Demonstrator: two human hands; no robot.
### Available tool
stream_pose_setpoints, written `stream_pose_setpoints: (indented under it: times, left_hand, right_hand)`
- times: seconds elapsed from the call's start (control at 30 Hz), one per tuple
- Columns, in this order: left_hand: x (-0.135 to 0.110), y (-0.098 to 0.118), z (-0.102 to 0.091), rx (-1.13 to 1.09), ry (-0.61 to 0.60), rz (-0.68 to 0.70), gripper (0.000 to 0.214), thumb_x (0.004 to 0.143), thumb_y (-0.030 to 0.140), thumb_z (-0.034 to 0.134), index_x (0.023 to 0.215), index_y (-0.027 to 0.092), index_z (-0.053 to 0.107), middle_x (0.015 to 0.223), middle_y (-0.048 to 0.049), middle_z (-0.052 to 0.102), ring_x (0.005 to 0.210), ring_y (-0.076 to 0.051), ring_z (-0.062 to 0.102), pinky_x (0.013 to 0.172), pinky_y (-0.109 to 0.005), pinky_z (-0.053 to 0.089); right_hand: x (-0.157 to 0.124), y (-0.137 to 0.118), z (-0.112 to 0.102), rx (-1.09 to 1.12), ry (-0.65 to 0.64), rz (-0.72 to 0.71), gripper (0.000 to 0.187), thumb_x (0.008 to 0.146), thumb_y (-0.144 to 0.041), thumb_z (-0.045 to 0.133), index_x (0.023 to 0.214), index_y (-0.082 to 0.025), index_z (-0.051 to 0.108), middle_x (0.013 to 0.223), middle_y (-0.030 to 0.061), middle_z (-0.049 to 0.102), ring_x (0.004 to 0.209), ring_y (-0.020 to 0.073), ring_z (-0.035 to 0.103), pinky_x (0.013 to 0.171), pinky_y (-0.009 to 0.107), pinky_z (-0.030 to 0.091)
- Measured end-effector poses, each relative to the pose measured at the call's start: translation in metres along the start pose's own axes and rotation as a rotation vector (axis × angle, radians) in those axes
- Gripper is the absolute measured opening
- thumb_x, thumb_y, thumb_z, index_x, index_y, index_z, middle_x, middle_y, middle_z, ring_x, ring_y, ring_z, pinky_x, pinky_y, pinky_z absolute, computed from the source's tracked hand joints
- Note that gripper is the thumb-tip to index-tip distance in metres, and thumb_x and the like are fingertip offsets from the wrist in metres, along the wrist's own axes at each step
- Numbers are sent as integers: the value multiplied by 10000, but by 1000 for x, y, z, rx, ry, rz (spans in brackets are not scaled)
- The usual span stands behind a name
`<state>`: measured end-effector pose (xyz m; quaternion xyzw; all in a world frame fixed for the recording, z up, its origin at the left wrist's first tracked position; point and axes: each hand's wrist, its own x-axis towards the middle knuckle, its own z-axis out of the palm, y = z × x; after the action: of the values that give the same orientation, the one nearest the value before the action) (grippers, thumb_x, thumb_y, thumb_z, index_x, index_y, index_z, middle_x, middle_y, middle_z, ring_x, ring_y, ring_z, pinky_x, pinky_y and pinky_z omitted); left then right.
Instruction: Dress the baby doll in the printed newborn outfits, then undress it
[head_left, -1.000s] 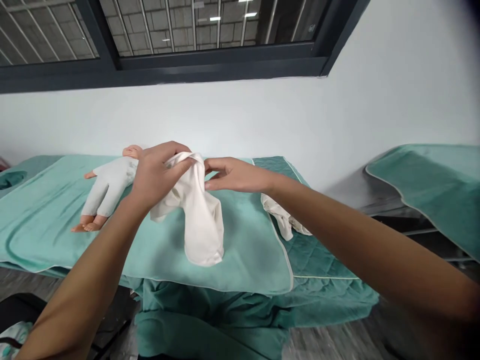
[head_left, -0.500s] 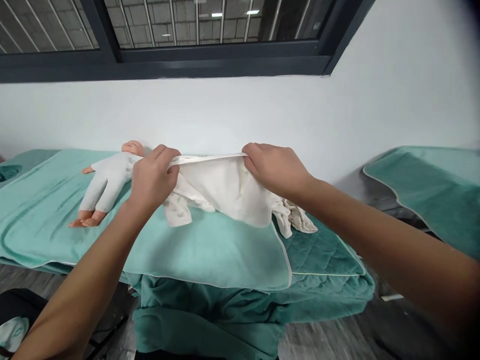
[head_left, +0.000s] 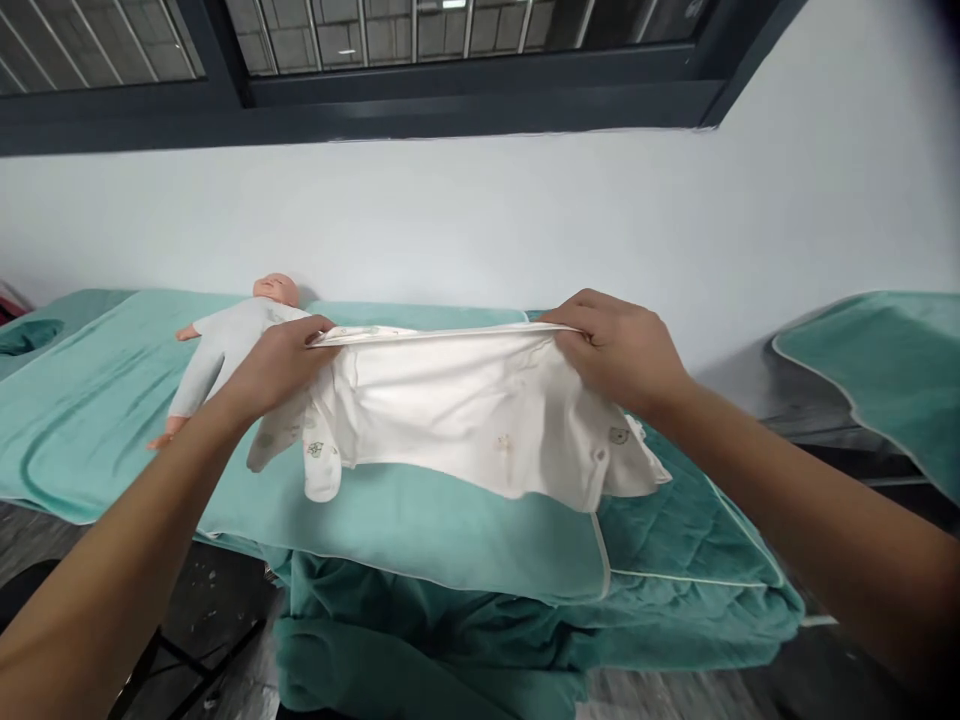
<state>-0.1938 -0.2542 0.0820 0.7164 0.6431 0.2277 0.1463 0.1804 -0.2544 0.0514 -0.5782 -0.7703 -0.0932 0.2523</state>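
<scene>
A white baby garment (head_left: 457,410) with small printed figures is stretched out between my two hands, just above the teal-covered table (head_left: 420,525). My left hand (head_left: 274,362) is closed on its left upper edge. My right hand (head_left: 619,350) is closed on its right upper edge. The lower part of the garment hangs down and rests on the teal towel. A baby doll (head_left: 229,345) in a pale suit lies on its back to the left, just beyond my left hand.
A white wall runs behind the table, under a dark-framed window (head_left: 450,70). A second teal-covered surface (head_left: 892,370) stands at the right, across a gap. Teal quilted fabric (head_left: 675,580) hangs over the table's near right edge.
The garment, bunched in my left hand a second ago, is now spread wide. My right hand took its other edge and moved right; my hands are farther apart.
</scene>
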Motion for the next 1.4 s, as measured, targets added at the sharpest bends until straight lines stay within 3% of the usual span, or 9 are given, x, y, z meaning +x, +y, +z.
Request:
stream_pose_setpoints:
  times: [0.1,0.2,0.33,0.43,0.53,0.63,0.77,1.1,1.4]
  left_hand:
    - [35,-21,16,156,-147,-54,342,875,480,557,1036,227,721,1011,-44,746,944,-263,669,826,-319,495]
    - [60,-37,56,296,-114,-157,413,888,443,556,1219,222,665,1204,-101,712,1123,-315,639,935,-384,499]
    - [53,-39,137,468,149,-16,405,905,237,513,1288,149,609,1391,-187,585,1306,-385,512,1041,-532,459]
    - [38,-35,194,217,16,171,387,929,147,433,1275,156,608,1354,-131,618,1285,-262,555,1102,-414,466]
    - [39,-38,230,138,-45,166,407,942,153,427,1318,131,580,1433,-129,580,1365,-247,510,1184,-392,405]
    - [54,-46,240,224,17,34,443,985,251,413,1373,77,538,1511,-169,507,1458,-311,397,1244,-468,314]
    - [72,-47,234,295,95,-111,533,990,333,418,1463,91,456,1511,-185,501,1418,-370,417,1158,-538,406]
    - [123,-48,235,358,90,-128,597,1008,395,316,1563,175,356,1576,-158,435,1468,-381,342,1087,-565,474]
    - [157,-68,254,300,9,-141,656,1024,470,225,1574,137,356,1606,-168,402,1511,-378,305,1229,-538,320]
  right_hand:
    - [15,2,23,-74,-141,53,388,941,-198,402,1087,-306,744,1173,10,709,921,229,663,756,356,485]
    - [21,-4,64,-196,-246,86,388,963,-189,405,1187,-263,713,1198,77,691,960,262,660,783,379,492]
    - [-2,-35,138,-225,-197,13,482,903,-69,435,1350,-122,606,1423,201,565,1258,348,540,994,460,455]
    - [-25,-60,190,5,-247,-9,523,912,-92,427,1418,-133,554,1507,150,519,1365,298,468,1137,426,379]
    - [-30,-68,225,61,-241,143,496,983,-202,385,1436,-44,510,1526,189,495,1427,308,411,1193,436,318]
    - [-18,-62,239,18,-236,260,539,1001,-302,411,1421,27,486,1498,259,495,1442,362,382,1203,478,277]
    - [-4,-58,238,-9,-253,333,587,1007,-363,421,1490,-28,430,1477,232,515,1396,365,429,1164,483,320]
    - [40,-56,252,32,-245,342,589,993,-309,416,1562,-178,344,1554,201,407,1429,360,386,1100,533,393]
    - [62,-28,287,20,-352,310,668,1043,-466,275,1591,-85,286,1612,229,347,1463,365,366,1200,498,287]
